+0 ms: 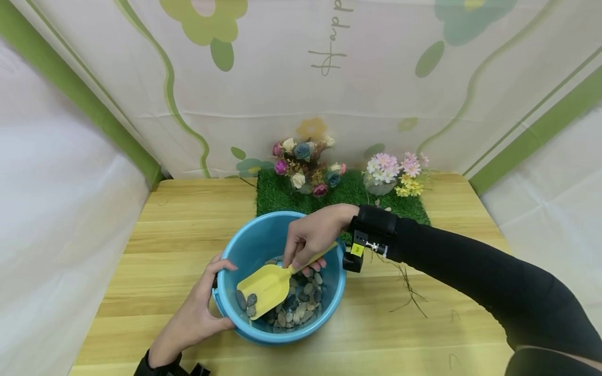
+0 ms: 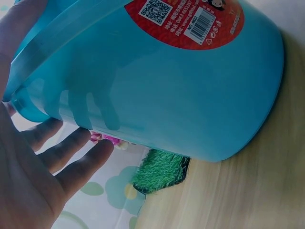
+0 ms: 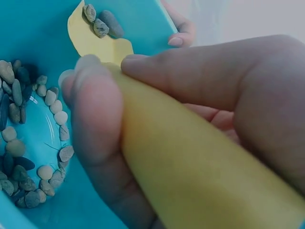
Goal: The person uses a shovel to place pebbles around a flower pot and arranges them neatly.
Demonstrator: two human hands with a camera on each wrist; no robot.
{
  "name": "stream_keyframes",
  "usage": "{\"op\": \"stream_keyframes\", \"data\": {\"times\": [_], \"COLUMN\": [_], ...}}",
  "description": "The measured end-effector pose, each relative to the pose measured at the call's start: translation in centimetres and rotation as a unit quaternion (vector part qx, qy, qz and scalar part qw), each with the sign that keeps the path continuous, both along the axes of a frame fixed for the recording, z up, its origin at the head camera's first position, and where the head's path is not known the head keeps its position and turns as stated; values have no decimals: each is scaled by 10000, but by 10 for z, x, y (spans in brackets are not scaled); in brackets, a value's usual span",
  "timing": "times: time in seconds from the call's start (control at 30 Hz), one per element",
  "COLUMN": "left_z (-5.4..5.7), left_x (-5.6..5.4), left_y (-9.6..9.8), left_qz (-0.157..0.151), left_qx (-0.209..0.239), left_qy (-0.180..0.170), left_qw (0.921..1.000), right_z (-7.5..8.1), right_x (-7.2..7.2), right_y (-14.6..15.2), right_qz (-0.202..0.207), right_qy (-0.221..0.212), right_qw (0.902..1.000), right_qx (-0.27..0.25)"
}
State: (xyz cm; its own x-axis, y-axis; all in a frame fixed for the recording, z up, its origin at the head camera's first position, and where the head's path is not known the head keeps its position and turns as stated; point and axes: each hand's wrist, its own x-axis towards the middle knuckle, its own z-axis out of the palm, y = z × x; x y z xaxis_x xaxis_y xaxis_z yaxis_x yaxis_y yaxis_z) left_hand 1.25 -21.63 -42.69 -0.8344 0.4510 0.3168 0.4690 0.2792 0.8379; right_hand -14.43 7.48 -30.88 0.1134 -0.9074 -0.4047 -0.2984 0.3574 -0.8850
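A yellow toy shovel [image 1: 269,288] dips into the blue bucket [image 1: 233,250], a few grey stones [image 1: 251,303] on and beside its blade's edge. My right hand [image 1: 310,240] grips its handle, thumb and fingers wrapped round the yellow handle [image 3: 190,157] in the right wrist view. At the bucket's left side, my left hand [image 1: 199,313] holds the rim, with a fingertip hooked over the edge. The left wrist view has other fingers of that hand spread along the bucket's outer wall [image 2: 157,100]. Pebbles [image 1: 301,305] of mixed grey and tan cover part of the bucket's bottom.
Behind the bucket, a green turf mat [image 1: 350,188] carries a mixed-colour bouquet [image 1: 305,162] and a pink, white and yellow one [image 1: 392,172]. Thin dry strands [image 1: 409,287] lie on the wooden table [image 1: 174,224] at right. Printed cloth [image 1: 282,89] hangs behind.
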Motion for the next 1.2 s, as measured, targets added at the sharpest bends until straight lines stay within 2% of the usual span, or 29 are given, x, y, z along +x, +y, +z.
{"op": "stream_keyframes", "data": {"times": [0.23,0.8,1.03,1.2], "left_z": [1,1,2,2], "left_x": [-1,-1,0,0], "left_y": [1,1,1,1], "left_qz": [-7,-20,1,36], "left_qx": [-16,1,-73,-134], "left_qy": [40,-2,-78,-154], "left_qw": [10000,10000,9999,9998], "right_z": [0,-3,-2,-2], "right_x": [1,-1,-5,-6], "right_y": [1,-2,1,4], "right_qz": [-118,-127,69,50], "right_qy": [169,171,24,-108], "right_qw": [9996,9995,9995,9993], "right_qx": [-172,-244,-319,-358]}}
